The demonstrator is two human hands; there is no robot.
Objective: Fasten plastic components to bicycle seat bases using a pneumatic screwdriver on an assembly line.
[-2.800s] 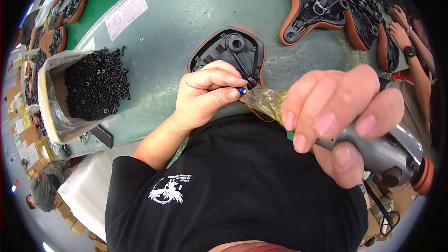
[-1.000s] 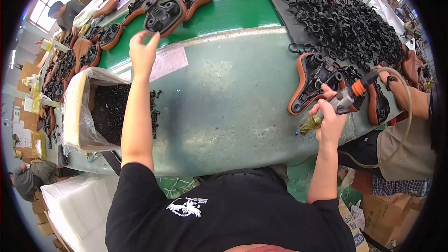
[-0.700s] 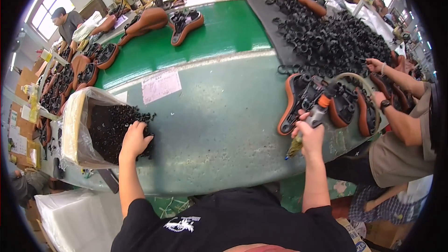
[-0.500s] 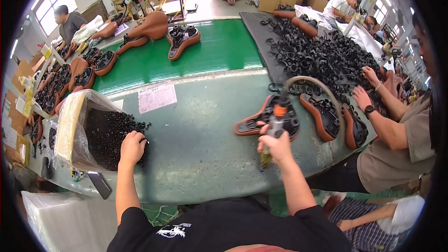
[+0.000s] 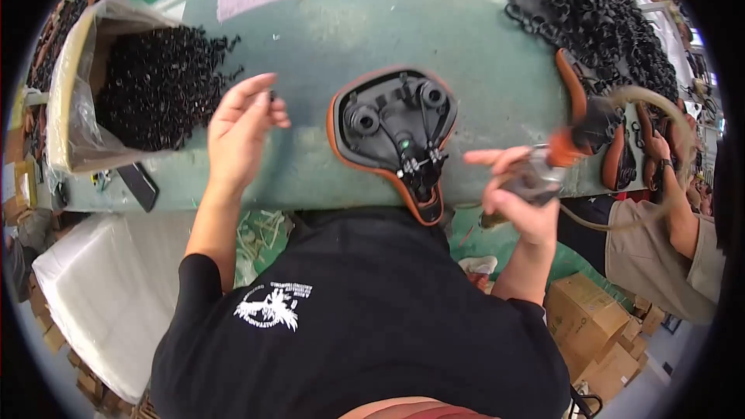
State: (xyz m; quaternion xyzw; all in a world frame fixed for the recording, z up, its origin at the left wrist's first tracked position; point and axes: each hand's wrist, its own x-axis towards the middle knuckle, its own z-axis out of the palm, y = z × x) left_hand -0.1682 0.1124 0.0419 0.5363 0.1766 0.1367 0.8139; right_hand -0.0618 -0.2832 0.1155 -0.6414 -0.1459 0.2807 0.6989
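Observation:
A bicycle saddle (image 5: 388, 136) lies upside down at the table's near edge, brown rim round a black underside, its narrow nose toward me. Left of it, my left hand (image 5: 240, 128) is raised with the fingertips pinched on a small dark piece (image 5: 272, 96), apparently a black screw. On the saddle's right, my right hand (image 5: 524, 194) grips an air screwdriver (image 5: 547, 167) with an orange collar, its index finger stretched out. The tool is blurred and its black front end points up and to the right, away from the saddle.
A plastic-lined box (image 5: 66, 101) at the left spills small black screws (image 5: 163, 85). A phone (image 5: 138, 186) lies below it. Black clips (image 5: 597, 23) are heaped at the far right, near more saddles (image 5: 573, 89). The tool's hose (image 5: 681, 132) loops beside a co-worker's arm (image 5: 679, 202).
My view has tipped downward. My left hand has come out of the screw heap. The saddle has turned and now lies close to me, and the screwdriver has swung to its right.

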